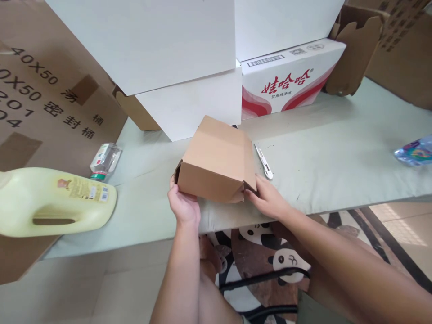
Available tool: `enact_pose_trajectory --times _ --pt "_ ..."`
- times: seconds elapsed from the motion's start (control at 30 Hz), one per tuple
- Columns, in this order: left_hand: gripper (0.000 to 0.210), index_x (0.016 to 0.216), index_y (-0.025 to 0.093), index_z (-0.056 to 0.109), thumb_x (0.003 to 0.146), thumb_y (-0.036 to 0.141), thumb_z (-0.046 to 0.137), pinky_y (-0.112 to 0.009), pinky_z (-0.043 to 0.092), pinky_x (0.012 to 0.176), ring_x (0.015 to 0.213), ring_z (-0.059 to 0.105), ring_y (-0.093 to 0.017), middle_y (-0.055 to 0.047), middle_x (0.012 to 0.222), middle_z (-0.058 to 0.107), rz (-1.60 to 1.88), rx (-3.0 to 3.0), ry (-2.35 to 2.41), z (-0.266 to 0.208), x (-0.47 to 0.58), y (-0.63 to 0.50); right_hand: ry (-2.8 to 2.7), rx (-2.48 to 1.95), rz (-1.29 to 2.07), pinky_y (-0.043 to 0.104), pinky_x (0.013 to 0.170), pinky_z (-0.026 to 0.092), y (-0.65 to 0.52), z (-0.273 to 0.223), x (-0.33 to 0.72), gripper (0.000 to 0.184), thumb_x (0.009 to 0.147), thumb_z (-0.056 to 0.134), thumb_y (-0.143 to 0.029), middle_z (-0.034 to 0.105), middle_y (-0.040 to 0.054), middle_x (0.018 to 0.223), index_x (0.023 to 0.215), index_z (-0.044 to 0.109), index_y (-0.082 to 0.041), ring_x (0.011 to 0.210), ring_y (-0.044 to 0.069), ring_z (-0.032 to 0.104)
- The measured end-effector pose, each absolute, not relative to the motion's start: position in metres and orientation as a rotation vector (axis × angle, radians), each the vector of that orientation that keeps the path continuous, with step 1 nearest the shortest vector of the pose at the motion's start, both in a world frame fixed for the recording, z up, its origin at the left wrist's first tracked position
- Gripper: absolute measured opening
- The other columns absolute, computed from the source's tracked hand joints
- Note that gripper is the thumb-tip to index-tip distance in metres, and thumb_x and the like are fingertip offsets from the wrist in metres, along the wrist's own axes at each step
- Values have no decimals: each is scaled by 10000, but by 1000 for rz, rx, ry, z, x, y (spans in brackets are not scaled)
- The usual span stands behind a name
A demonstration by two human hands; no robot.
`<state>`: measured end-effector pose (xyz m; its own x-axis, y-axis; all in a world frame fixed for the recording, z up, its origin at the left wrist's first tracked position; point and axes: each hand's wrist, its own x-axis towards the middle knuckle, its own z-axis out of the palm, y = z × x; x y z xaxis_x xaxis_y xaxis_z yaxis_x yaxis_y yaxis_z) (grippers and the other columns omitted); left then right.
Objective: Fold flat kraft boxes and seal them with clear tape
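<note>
Between my two hands is a small brown cardboard box (219, 153), tilted toward me over the near edge of the cloth-covered table (324, 157). My left hand (184, 204) grips its lower left corner, with the fingertips partly hidden behind the cardboard. At the lower right corner, my right hand (266, 195) holds the box's side, thumb near the front edge. A white utility knife (263, 163) lies on the cloth just right of the box.
White boxes (195, 99) and a red-and-white carton (286, 85) stand behind. On the left are a large printed carton (50, 81), a clear bottle (105, 159) and a pale yellow jug (57, 198) lying down. A blue plastic packet (415, 151) lies far right.
</note>
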<state>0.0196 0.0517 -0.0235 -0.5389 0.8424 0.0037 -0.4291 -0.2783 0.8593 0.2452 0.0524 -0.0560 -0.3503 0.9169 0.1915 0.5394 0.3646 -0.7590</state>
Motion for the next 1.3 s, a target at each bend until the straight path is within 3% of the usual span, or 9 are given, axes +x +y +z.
enact_pose_trajectory --times 0.1,0.3,0.77,1.3 --pt "316 1003 242 683 775 377 511 -286 462 752 1030 622 -228 -40 1091 705 1919 645 1050 -24 18 50 -1940 -1307 755 476 772 537 53 -56 246 379 952 416 -474 655 152 1012 1118 566 -168 928 318 618" --pt "311 972 243 682 723 379 556 -267 434 670 925 603 -199 -20 1016 694 1885 635 1076 -26 15 48 -1911 -1090 816 504 920 537 52 -54 243 311 927 482 -343 644 139 1239 1202 553 -218 1126 327 618" --pt "351 984 230 689 680 367 580 -243 405 536 793 597 -183 -48 1000 676 1823 695 1155 -30 11 46 -1898 -1084 730 534 966 529 51 -57 242 224 914 489 -268 709 76 1100 1076 644 -268 1055 309 657" --pt "339 986 235 689 697 366 570 -232 424 531 796 612 -181 -44 995 682 1821 722 1157 -31 13 46 -1891 -1117 781 549 1017 502 52 -55 246 197 931 476 -279 706 86 1069 988 661 -248 1029 304 659"
